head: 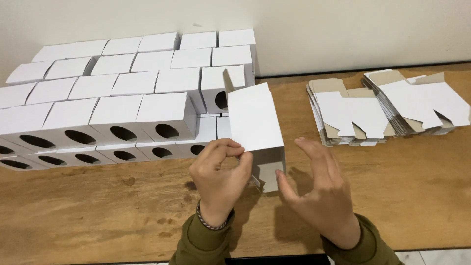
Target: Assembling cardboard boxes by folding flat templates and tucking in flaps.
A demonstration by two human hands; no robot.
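Half-formed white box (255,128) in hand, centre of the table (122,216), held just above the wood and tilted so the open end faces near. Inside shows plain brown card; outer faces white. One narrow flap (228,81) standing up at the far end, not tucked.

Left hand (219,177) closed on the box's near-left corner, thumb and fingers pinching the edge of the top panel: firm hold, carrying the box's weight. Beaded band on that wrist, olive sleeve below.

Right hand (321,194) open, fingers spread and loose, nothing clasped. Only the thumb tip touching the box's near-right edge, apparently steadying the open end square while the left grips. Palm well clear of the card.

Stacked finished boxes (115,98) to the left and far left, in rows against the wall (343,29), several layers deep, oval cut-outs (122,133) all facing near. Same orientation throughout, probably for tight stacking and easy counting. Nearest stacked box just behind the held one, close or touching; cannot tell which.

Two piles of flat unfolded blanks (351,115) (422,103) far right, white side up with brown edges showing, fanned slightly. Placed within reach of the right hand, apart from the finished stack, so raw and finished stock stay on opposite sides.
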